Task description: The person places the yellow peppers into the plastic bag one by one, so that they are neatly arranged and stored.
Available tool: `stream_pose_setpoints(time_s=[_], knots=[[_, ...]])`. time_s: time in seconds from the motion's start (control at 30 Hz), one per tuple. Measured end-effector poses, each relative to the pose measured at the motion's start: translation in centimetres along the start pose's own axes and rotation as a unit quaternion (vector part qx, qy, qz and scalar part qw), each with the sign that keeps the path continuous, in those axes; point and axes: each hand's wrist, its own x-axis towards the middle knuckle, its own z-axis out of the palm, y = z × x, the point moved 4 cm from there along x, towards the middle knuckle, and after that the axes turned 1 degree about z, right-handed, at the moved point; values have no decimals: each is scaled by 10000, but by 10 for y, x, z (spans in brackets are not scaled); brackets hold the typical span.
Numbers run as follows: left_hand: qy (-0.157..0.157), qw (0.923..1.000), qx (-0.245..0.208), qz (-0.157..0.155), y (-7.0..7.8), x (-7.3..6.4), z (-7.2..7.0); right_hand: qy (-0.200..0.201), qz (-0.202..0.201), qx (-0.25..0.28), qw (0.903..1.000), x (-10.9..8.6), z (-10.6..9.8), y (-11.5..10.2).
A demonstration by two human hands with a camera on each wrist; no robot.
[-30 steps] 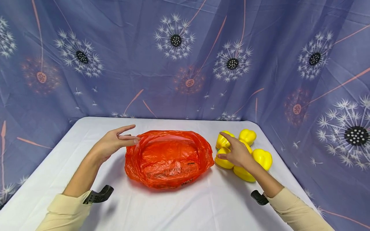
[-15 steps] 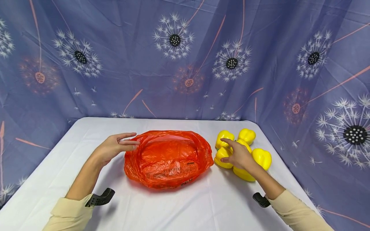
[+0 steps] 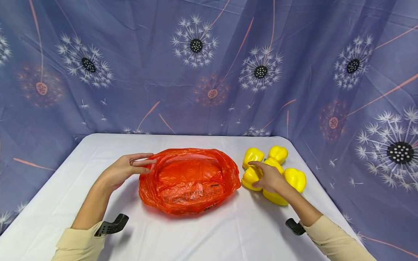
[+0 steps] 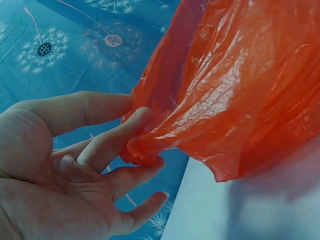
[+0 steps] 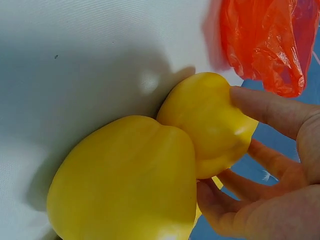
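"Where was the right hand [image 3: 271, 178]?"

"Over the left end of a group of 6 yellow peppers [image 3: 295, 178]. The leftmost pepper [image 3: 250, 177] was between its thumb and fingers."

"Was that grip clamped on it?"

"The right wrist view showed the thumb [image 5: 272, 111] on 1 side of the pepper and the fingers curled round another, so the grip was together on it. How firmly, I couldn't tell. A neighbouring pepper [image 5: 125, 185] lay just beside it, looming large in that view."

"And the left hand [image 3: 119, 172]?"

"At the left edge of a red plastic bag [image 3: 230, 170]. Its grip was apart: the fingers were spread and mostly straight, and in the left wrist view the bag's crumpled edge lay against them."

"Where did the bag stand?"

"Near the middle of the tabletop [image 3: 209, 239], with its mouth spread wide, tipped up towards the head camera, and dark print showing. Its right end came close to the peppers, which were near the tabletop's right side."

"What else could you see?"

"2 beige sleeves [image 3: 78, 241], a black device [image 3: 112, 225] at each wrist, a white cloth covering the tabletop, and a blue-violet curtain [image 3: 147, 65] printed with dandelions behind it."
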Motion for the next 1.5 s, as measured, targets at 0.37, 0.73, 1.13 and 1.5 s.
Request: stream_pose_setpoints(time_s=[0.37, 0.73, 1.13, 1.5], knots=[[81, 9998, -105, 163, -2, 3, 0, -219, 58, -41, 9997, 0, 0, 1], [244, 9996, -35, 129, 0, 5, 2, -362, 140, -47, 9992, 4, -2, 2], [0, 9997, 29, 239, -1, 1, 3, -329, 274, -23, 9991, 8, 0, 3], [18, 9996, 6, 281, -3, 3, 4, -52, 106, -57, 9999, 10, 0, 2]])
